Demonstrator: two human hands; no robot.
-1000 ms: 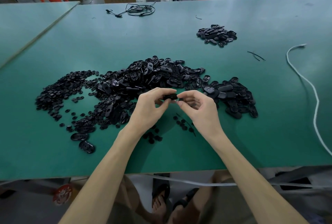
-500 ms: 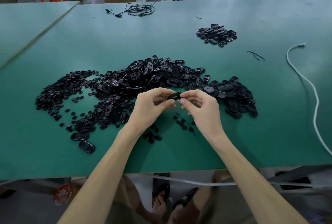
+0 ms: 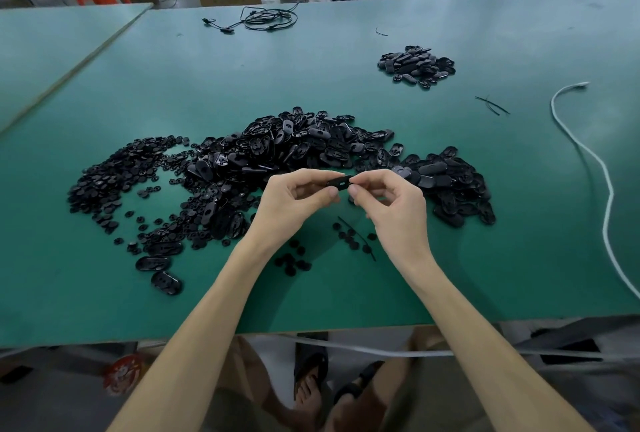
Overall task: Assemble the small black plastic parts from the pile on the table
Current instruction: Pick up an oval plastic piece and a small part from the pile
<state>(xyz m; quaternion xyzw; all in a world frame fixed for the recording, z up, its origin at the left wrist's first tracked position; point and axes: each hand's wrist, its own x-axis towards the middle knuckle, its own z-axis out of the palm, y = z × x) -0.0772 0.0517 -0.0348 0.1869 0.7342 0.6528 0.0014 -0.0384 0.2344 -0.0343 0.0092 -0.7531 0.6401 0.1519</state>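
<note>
A small black oval plastic part (image 3: pixel 340 182) is held in the air between both hands, just in front of the big pile. My left hand (image 3: pixel 294 201) pinches its left end with thumb and fingertips. My right hand (image 3: pixel 391 203) pinches its right end the same way. Behind them a wide pile of black oval shells (image 3: pixel 294 151) spreads across the green table (image 3: pixel 242 78). To its left lies a flatter spread of small black round pieces (image 3: pixel 110 182). A few loose round pieces (image 3: pixel 292 262) lie under my wrists.
A smaller heap of black parts (image 3: pixel 417 66) sits at the far right. A white cord (image 3: pixel 602 172) snakes along the right side, and a black cable bundle (image 3: pixel 263 19) lies at the back. Thin black strips (image 3: pixel 491 105) lie near the cord. The table's front edge (image 3: pixel 311 329) is close.
Both hands stay in place pinching the part; it has turned slightly between the fingertips and now shows its flat face with a slot.
</note>
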